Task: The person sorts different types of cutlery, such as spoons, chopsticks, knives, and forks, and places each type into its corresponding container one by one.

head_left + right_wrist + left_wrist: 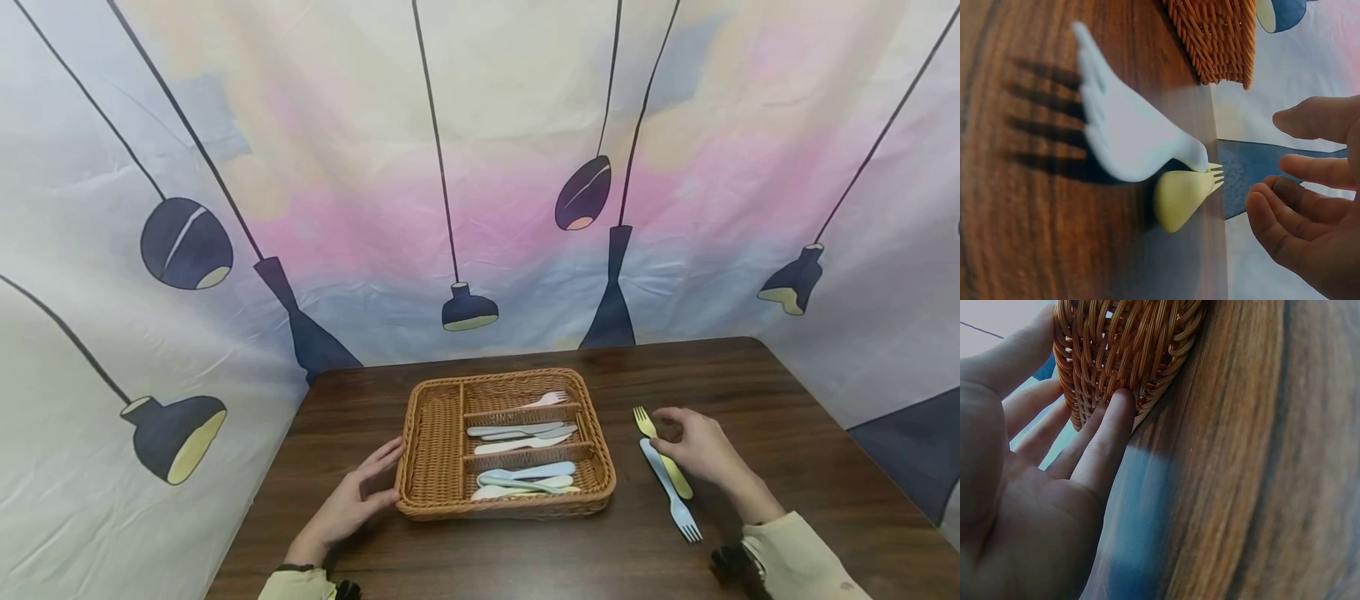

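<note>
A brown wicker cutlery basket [437, 442] stands mid-table, divided into compartments. My left hand [341, 508] rests against its left wall with fairly straight fingers; the left wrist view shows the fingertips on the weave [1116, 356]. To the right of the basket, a light blue fork [663, 477] lies with its tines toward me. Beside it is a yellow fork [681, 482], tines pointing away and partly covered by the blue one. Over these two hovers my right hand [705, 450], thumb and fingers parted, with nothing between them in the right wrist view.
Inside the basket, a white fork [551, 398] lies in the back compartment, several knives [521, 444] in the middle one and several spoons [536, 472] in the front one. A dark wooden table [540, 558] carries everything. Behind it hangs a cloth [510, 233] printed with lamps.
</note>
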`<state>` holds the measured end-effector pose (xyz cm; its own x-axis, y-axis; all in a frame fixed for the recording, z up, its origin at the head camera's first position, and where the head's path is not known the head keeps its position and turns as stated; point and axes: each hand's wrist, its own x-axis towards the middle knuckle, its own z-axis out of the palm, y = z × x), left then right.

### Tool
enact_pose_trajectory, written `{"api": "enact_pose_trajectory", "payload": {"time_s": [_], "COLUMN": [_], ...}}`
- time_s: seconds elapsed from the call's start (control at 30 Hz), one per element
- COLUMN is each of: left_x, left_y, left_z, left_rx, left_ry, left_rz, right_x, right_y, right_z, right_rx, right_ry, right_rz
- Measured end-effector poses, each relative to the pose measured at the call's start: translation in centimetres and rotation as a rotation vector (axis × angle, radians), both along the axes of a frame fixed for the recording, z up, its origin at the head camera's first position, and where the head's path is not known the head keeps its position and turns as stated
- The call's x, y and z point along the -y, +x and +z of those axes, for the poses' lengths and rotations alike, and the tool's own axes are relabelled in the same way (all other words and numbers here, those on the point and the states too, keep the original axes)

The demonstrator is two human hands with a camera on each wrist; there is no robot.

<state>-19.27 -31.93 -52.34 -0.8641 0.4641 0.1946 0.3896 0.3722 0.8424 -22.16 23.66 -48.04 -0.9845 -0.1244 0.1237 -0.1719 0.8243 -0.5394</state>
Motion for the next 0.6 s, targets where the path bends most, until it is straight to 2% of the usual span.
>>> {"api": "enact_pose_trajectory", "payload": {"time_s": [0.17,0.6], "left_x": [0.0,0.0], "left_y": [0.0,-0.1], "left_z": [-0.1,0.0], "left_rx": [0.004,-0.010], "left_ry": [0.007,0.021], "left_rz": [-0.003,-0.023], "right_x": [0.1,0.0], "right_y": [0.2,0.3], "right_z": [-0.3,-1.1], "right_rx": [-0.012,0.029], "right_ry": [-0.002,-0.002], "right_rz": [-0.007,-0.030]}}
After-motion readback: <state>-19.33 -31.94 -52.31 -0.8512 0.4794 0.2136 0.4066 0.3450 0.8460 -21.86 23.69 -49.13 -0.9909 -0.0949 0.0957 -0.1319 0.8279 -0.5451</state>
